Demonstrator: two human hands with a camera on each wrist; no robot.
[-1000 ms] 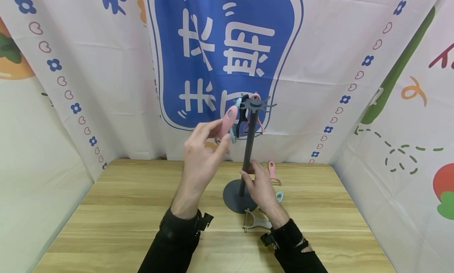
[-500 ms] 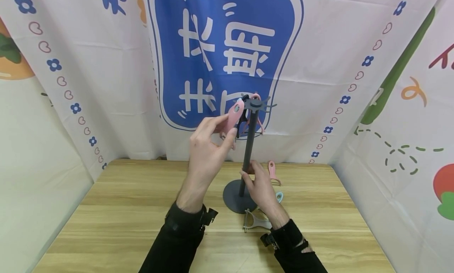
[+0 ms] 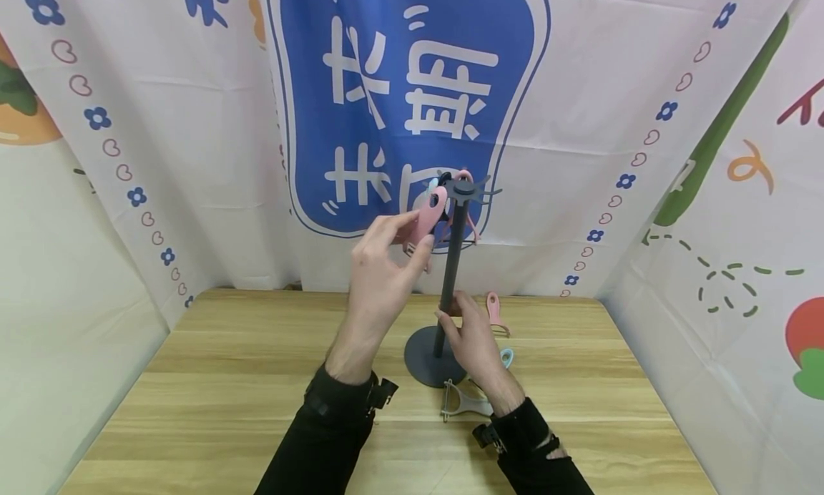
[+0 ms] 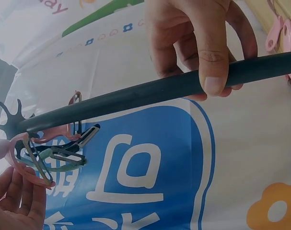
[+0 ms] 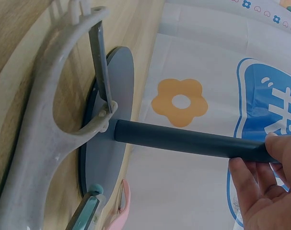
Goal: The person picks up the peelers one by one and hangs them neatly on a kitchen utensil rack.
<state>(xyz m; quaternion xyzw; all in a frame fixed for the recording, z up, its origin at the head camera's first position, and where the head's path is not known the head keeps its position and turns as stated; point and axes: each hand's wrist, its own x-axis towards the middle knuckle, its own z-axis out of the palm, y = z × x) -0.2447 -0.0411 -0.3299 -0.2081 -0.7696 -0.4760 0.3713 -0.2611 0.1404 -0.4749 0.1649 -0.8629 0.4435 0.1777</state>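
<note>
My left hand (image 3: 383, 266) pinches a pink peeler (image 3: 426, 219) by its handle, with the holed end up at the hooks of a dark grey stand (image 3: 453, 259). In the left wrist view, the blade end of this pink peeler (image 4: 37, 180) hangs downward from the fingers. A black peeler (image 4: 87, 137), a light green-blue peeler (image 4: 64, 167) and another pink peeler (image 4: 56, 133) hang from the stand beside it. Lower down, my right hand (image 3: 473, 337) grips the pole between thumb and fingers. The stand's round base (image 3: 425, 363) rests on the table.
A whitish peeler (image 3: 468, 406) lies near the base, partly hidden by the right wrist. Farther back on the wooden table (image 3: 244, 380) are a light blue peeler (image 3: 507, 357) and a pink peeler (image 3: 493, 309). A printed cloth (image 3: 225, 159) hangs behind the table.
My left hand has carried the pink peeler rightward to the stand's hooks; over the last half second it has shifted only slightly. The right hand stays on the pole.
</note>
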